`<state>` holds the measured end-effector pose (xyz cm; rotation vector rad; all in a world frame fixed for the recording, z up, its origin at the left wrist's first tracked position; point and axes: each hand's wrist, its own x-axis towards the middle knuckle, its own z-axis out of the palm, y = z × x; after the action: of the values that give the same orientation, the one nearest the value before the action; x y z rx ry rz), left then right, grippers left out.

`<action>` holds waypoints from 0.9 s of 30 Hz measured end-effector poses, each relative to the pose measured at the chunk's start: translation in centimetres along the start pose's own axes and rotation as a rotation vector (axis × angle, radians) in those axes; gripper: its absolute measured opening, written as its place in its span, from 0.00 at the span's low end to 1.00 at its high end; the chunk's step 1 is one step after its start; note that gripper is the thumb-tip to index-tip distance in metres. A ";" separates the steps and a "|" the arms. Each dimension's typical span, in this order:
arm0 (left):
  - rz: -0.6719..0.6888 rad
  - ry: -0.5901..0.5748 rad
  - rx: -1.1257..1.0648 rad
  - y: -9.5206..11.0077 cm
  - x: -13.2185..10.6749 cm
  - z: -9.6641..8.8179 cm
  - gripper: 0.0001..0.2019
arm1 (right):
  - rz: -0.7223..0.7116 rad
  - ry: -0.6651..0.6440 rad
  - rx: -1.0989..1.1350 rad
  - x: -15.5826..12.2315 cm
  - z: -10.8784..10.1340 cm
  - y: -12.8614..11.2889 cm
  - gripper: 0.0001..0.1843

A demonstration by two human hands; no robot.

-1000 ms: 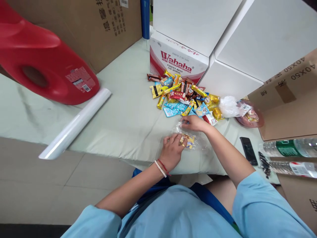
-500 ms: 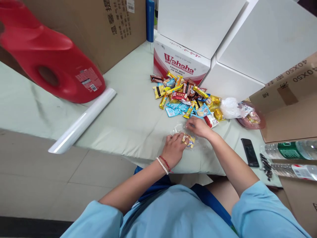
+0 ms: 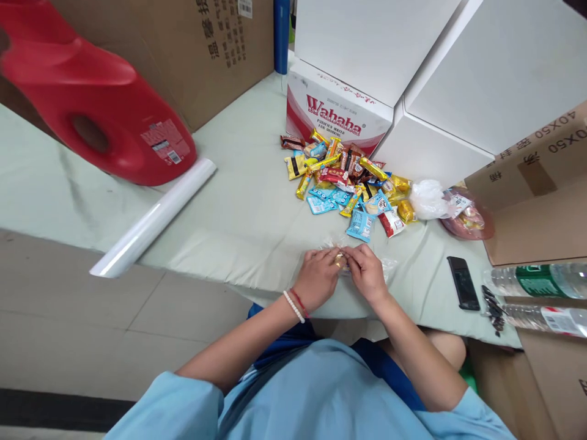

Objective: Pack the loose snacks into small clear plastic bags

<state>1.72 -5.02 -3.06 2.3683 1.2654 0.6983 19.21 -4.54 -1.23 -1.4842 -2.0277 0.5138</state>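
My left hand point(image 3: 317, 276) and my right hand point(image 3: 367, 272) meet near the table's front edge, fingers pinched together on a clear plastic bag point(image 3: 387, 264) that holds a small yellow snack, mostly hidden under them. A red and white bead bracelet circles my left wrist. Just beyond my hands lies a heap of wrapped snacks point(image 3: 347, 183) in yellow, blue, red and brown. One blue packet point(image 3: 360, 225) lies nearest my right hand.
A red jug point(image 3: 98, 116) and a white roll point(image 3: 153, 218) lie at left. Wahaha box point(image 3: 336, 115), white boxes and cardboard cartons ring the back and right. A white bag point(image 3: 426, 198), a pink bag of sweets point(image 3: 470, 220), phone point(image 3: 462, 282) and water bottles point(image 3: 536, 279) lie at right.
My right hand has drawn back from the edge of the snack heap to join my left hand on the clear bag. The view has shifted slightly.
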 end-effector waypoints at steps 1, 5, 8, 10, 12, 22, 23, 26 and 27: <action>-0.028 0.026 -0.083 -0.6 -0.1 0.0 0.18 | 0.008 0.029 0.011 -0.6 0.5 0.0 0.17; -0.306 0.234 -0.322 -3.4 0.3 -0.5 0.13 | 0.013 0.057 -0.047 -2.2 1.6 0.3 0.21; -0.386 0.270 -0.385 -4.9 1.9 -1.0 0.23 | 0.016 0.010 -0.081 -2.3 1.7 0.5 0.22; -0.355 0.187 -0.494 -5.3 3.4 -1.1 0.33 | 0.011 -0.024 -0.094 -2.1 1.5 0.6 0.22; -0.312 0.054 -0.651 -5.5 4.9 -1.2 0.37 | 0.004 -0.048 -0.111 -1.9 1.3 0.6 0.21; -0.112 -0.045 -0.744 -8.3 2.0 -2.8 0.09 | -0.040 0.086 0.062 -2.1 1.3 -0.1 0.13; -0.086 -0.068 -0.696 -8.4 1.4 -2.8 0.10 | -0.042 0.098 0.072 -2.1 1.4 -0.1 0.11; -0.056 -0.057 -0.582 -8.3 0.6 -2.6 0.15 | -0.053 0.095 0.083 -1.9 1.5 0.1 0.11; -0.057 -0.045 -0.564 -8.4 0.6 -2.6 0.16 | -0.071 0.074 0.082 -1.8 1.4 0.2 0.13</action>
<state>-5.06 0.15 -5.21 1.8697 0.9526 0.8464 18.82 -6.13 -2.80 -1.3581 -1.9702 0.5001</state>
